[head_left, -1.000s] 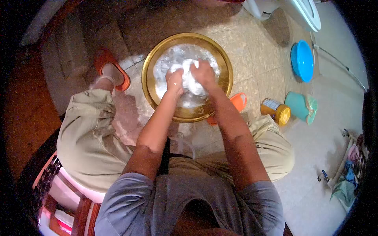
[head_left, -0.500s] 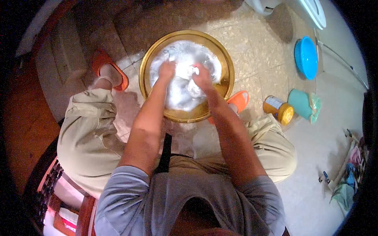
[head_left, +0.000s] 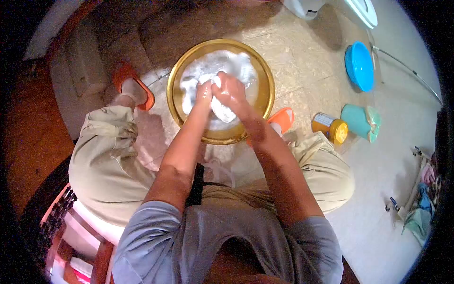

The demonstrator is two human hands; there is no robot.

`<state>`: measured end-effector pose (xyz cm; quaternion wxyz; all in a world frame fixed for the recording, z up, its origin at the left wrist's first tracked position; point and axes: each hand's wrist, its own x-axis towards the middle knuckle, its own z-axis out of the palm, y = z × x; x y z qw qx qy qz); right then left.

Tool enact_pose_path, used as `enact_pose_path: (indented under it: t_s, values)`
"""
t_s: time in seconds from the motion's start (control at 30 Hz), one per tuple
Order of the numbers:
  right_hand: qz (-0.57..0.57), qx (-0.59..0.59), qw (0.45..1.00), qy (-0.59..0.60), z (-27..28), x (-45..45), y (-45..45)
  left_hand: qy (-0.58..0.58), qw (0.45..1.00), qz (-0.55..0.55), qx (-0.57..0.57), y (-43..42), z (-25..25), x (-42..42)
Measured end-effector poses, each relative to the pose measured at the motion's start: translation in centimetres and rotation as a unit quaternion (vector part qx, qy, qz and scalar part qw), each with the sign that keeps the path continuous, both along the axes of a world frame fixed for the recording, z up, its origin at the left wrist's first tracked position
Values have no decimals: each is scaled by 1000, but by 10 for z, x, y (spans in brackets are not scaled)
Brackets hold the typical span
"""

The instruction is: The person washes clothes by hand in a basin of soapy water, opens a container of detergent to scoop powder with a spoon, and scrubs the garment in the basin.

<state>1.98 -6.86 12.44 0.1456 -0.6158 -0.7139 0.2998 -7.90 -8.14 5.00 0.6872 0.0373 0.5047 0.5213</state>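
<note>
A wide golden metal basin (head_left: pixel 268 92) stands on the floor between my feet, with white suds and water inside. Over its middle, a wet white cloth (head_left: pixel 222 111) is bunched up between my two hands. My left hand (head_left: pixel 204 93) is closed on the cloth's left part. Close against it, my right hand (head_left: pixel 230 90) has its fingers wrapped round the cloth, whose lower end hangs below into the suds. What kind of garment it is, I cannot tell.
To the right are a blue plastic basin (head_left: pixel 361 66), a green bin (head_left: pixel 355 120) with a bag in it, and a brown tub with a yellow lid (head_left: pixel 338 131). Orange slippers (head_left: pixel 282 118) are on my feet. Clothes (head_left: pixel 422 208) hang at far right.
My hands were apart in the suds and have come together near the basin's middle. The white cloth is now bunched between them. The view has shifted slightly.
</note>
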Motion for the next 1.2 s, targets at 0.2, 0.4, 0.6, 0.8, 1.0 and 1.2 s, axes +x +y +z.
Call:
enact_pose_path:
  t_s: [0.2, 0.4, 0.6, 0.8, 1.0, 1.2]
  values:
    - [156, -286, 936, 131, 23, 31, -3, -245, 969, -40, -9, 8, -11, -43]
    - [-32, -330, 876, 351, 0, 65, 9, -401, 913, -78, 9, 7, 3, -40]
    - [-119, -291, 865, 390, -44, 70, -2, -157, 983, -92, -8, 12, 47, -39]
    - [-113, -88, 940, 310, -44, 94, 13, -183, 973, 43, 137, 34, 11, -77]
    - [16, 81, 991, -106, -66, 97, -3, 623, 751, -117, 183, 25, 8, -37]
    - [50, -37, 989, -134, -75, 47, -20, 702, 510, -471, 158, 14, -31, -10]
